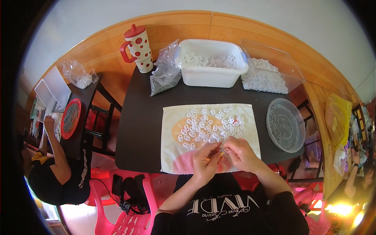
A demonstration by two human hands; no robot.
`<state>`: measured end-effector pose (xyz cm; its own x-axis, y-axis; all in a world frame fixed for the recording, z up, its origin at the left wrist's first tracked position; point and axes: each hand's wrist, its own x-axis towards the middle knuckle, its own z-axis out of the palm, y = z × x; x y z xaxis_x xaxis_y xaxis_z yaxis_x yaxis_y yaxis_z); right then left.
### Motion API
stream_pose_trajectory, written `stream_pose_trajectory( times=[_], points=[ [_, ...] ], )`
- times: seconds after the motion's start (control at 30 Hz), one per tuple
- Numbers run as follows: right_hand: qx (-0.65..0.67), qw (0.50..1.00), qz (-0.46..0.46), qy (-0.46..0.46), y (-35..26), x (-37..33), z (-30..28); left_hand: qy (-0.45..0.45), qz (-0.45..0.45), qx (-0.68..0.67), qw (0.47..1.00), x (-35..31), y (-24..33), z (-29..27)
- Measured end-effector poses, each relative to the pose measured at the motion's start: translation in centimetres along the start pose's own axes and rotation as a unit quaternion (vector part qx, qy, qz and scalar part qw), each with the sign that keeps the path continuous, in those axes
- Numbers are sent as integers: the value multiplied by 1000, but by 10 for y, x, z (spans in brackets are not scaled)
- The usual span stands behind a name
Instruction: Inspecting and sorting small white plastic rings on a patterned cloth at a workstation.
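Note:
Many small white plastic pieces, oval with two holes each, lie scattered on a cream towel with a printed orange and pink pattern. Over the towel's near part, my left hand is closed around a thin yellow-orange object, mostly covered by the fingers. Close against it on the right, my right hand has thumb and fingers pinched together. What sits in that pinch is too small to make out. The fingertips of both hands meet just in front of the nearest white pieces.
On the dark table stand a white tub of white pieces, a bag of grey bits, a spotted tumbler, a clear box of white pieces and a round clear container. Another person works at the left table.

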<state>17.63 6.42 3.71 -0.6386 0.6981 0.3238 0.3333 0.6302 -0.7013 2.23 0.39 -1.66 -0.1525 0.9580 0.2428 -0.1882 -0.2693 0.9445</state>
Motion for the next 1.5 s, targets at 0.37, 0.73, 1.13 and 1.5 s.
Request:
stream_pose_trajectory(
  times=[0.37,0.73,1.13,1.5],
  points=[
    [174,981,73,34,-2,-4,-8,-8,-30,-56,998,0,-2,0],
    [100,994,7,52,-6,-1,-4,-1,-39,-48,998,-1,-2,-1],
    [-36,992,-89,83,-3,4,6,2,-18,-44,999,-2,-6,-1],
    [11,982,-71,173,-5,-1,22,13,-68,-78,995,-1,3,-1]
  ],
)
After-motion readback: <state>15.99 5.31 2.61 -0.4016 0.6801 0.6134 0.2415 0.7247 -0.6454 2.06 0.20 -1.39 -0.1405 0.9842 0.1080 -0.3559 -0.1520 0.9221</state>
